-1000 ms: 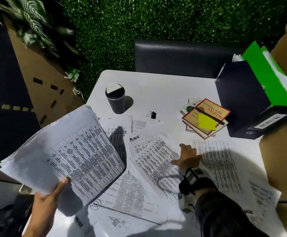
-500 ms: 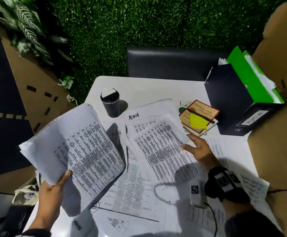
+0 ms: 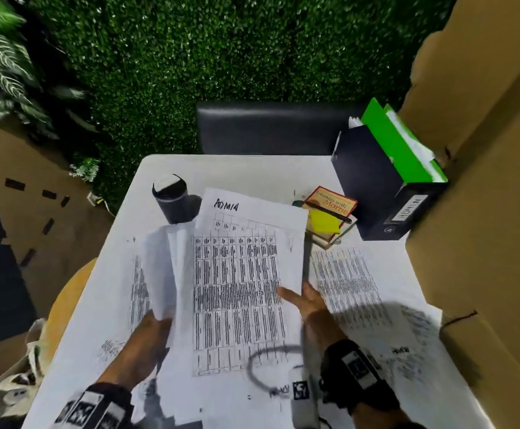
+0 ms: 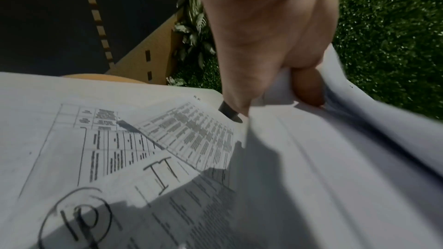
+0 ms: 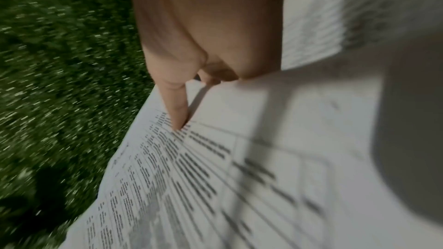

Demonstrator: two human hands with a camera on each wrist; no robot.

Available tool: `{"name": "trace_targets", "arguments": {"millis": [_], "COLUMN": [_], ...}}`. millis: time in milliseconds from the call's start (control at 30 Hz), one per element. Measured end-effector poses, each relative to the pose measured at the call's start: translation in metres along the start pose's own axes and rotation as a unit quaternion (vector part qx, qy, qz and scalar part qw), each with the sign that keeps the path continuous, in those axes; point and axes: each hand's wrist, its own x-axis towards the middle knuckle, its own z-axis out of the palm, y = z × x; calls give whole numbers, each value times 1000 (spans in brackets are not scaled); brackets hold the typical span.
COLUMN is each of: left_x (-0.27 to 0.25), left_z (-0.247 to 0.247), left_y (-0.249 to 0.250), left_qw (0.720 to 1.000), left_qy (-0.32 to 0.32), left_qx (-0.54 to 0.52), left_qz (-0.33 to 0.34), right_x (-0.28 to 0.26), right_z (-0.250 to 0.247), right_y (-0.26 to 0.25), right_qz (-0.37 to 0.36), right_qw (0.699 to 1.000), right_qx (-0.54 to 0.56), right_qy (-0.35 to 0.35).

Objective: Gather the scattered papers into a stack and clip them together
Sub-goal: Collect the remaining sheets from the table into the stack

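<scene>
My left hand (image 3: pixel 150 332) grips a sheaf of gathered papers (image 3: pixel 159 267) by its near edge, and the sheaf stands curled and nearly upright. The fingers curl round that edge in the left wrist view, left hand (image 4: pixel 275 44), sheaf (image 4: pixel 335 158). My right hand (image 3: pixel 308 305) pinches the right edge of a printed sheet marked ADMIN (image 3: pixel 240 274), thumb on top, right beside the sheaf. The right wrist view shows that hand (image 5: pixel 203 35) with one finger laid along the sheet (image 5: pixel 239 158). More loose printed sheets (image 3: pixel 345 280) (image 4: pixel 95 139) lie on the white table (image 3: pixel 252 171). No clip shows.
A dark lidded cup (image 3: pixel 172 199) stands at the far left of the table. Books with a yellow note and a pen (image 3: pixel 330 209) lie far right, beside a dark file box with green folders (image 3: pixel 376 187). Cardboard (image 3: pixel 484 212) walls the right side. A black chair (image 3: pixel 268 128) stands behind.
The right hand lifted the ADMIN sheet and carried it left. The left hand swung the sheaf in from the left to meet it. The small black clip is now hidden behind the sheet.
</scene>
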Motion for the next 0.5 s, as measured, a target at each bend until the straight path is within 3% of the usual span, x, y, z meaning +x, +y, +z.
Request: {"name": "trace_targets", "arguments": {"millis": [100, 300, 433, 500], "left_x": [-4, -9, -11, -10], "left_z": [16, 32, 40, 41], "left_y": [-7, 0, 18, 21], "left_qw": [1000, 998, 994, 993], "left_qy": [7, -17, -36, -55], "left_qx": [4, -50, 22, 28], "left_qz": [-17, 22, 101, 95], "right_x": [-13, -22, -30, -33], "right_z": [-2, -8, -11, -11], "right_y": [13, 16, 5, 1], "right_qz": [45, -61, -119, -128], "right_qw": [999, 995, 988, 987], "right_qx": [5, -65, -84, -75], "right_qy": [-9, 43, 56, 59]}}
